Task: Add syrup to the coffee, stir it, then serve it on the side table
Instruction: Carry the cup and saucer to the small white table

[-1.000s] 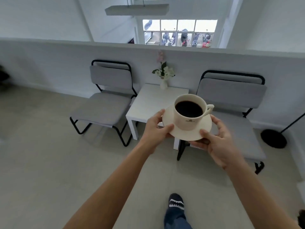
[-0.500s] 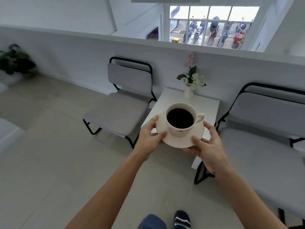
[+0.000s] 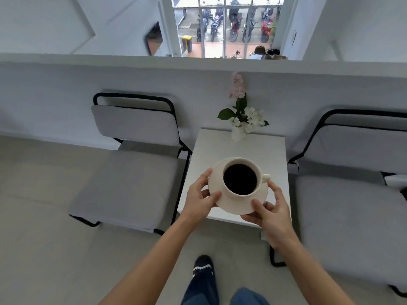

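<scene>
White side table (image 3: 273,150), saucer (image 3: 246,205) between hands

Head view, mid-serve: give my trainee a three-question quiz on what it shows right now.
1. True or false: the saucer already rests on the side table with both hands off it.
2. Which way does the cup handle point? A) toward the left hand B) toward the right hand side C) toward the vase
3. Fill in: the vase of flowers stands at the table's ____ edge, by the wall.

Key
1. False: both hands hold the saucer by its rim, fingers curled round it, above the table's near part.
2. B
3. far
</scene>
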### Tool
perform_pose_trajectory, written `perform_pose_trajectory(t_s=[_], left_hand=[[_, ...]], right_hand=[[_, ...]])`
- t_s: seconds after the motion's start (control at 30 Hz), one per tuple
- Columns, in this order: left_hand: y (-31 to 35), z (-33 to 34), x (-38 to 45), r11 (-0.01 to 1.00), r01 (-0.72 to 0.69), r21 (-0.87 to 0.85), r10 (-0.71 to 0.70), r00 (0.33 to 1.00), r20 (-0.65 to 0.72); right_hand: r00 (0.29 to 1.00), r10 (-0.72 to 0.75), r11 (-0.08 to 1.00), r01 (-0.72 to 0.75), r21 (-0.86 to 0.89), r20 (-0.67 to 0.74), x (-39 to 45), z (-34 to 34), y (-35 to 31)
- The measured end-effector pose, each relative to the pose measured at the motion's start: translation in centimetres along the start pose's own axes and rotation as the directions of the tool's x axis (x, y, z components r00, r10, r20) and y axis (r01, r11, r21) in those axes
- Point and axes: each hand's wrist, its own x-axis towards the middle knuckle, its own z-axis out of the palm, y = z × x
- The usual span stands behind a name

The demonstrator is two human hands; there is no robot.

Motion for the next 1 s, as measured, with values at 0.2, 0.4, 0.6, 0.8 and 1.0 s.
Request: perform_pose_trajectory(t_s=[0.2,0.4,0.6,0.8,1.0], left_hand=[[-2.7,-1.4,8.3,0.995,0.054,0.079,-0.060,0.995,0.077],[-7.6,-0.7,14.5,0.985,0.122,0.118,-0.131,0.989,0.072],[-13.2,-0.1,19.8,0.974,0.171,0.150,-0.184,0.980,0.074],[-18.9,0.2,24.5,0.955,0.236,0.179,-0.252,0.965,0.071],[-23.5,0.9,28.8,0.945,0.247,0.215,-0.268,0.961,0.070]], right_hand=[[0.990,0.063,0.998,-0.063,0.002,-0.129,6.9,1.5,3.2],[0.975,0.105,0.992,-0.117,-0.048,-0.196,13.0,0.8,6.9],[0.959,0.160,0.981,-0.181,-0.072,-0.236,18.4,-0.5,11.8],[0.942,0.213,0.969,-0.238,-0.066,-0.259,23.0,-1.5,17.2],[0.929,0.227,0.968,-0.248,-0.036,-0.294,27.3,-2.0,21.7]])
